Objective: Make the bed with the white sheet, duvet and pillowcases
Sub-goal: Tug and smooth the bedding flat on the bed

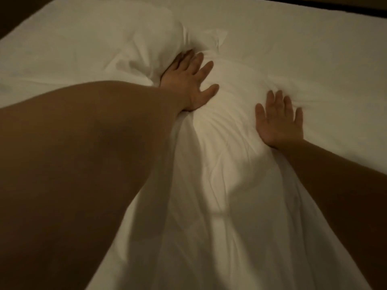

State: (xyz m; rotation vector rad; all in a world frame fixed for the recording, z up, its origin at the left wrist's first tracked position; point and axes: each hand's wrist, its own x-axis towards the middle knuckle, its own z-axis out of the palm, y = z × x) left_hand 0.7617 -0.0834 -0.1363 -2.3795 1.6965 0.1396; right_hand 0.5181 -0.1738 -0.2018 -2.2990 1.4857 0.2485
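Two bare hands lie flat on white bedding in dim, warm light. The left hand [189, 80], just above the middle of the frame, presses palm-down with its fingers straight and spread apart; its far edge touches the side of a plump white pillow [100, 45] that fills the upper left of the frame. The left forearm runs from the hand down to the lower left and takes up much of that side. The right hand [279, 120], right of centre, also rests palm-down, its fingers straight and only slightly apart, the thumb held out to the left. Its forearm enters from the lower right edge.

Between and under the two hands lies a puffy, wrinkled white duvet [222, 155], which bulges between the palms and runs down the middle of the frame to the bottom edge, with creases fanning out from the heel of the left hand. A smooth white sheet [314, 42] covers the bed across the upper right. The fabric is white on white, so where duvet ends and sheet begins cannot be told exactly.
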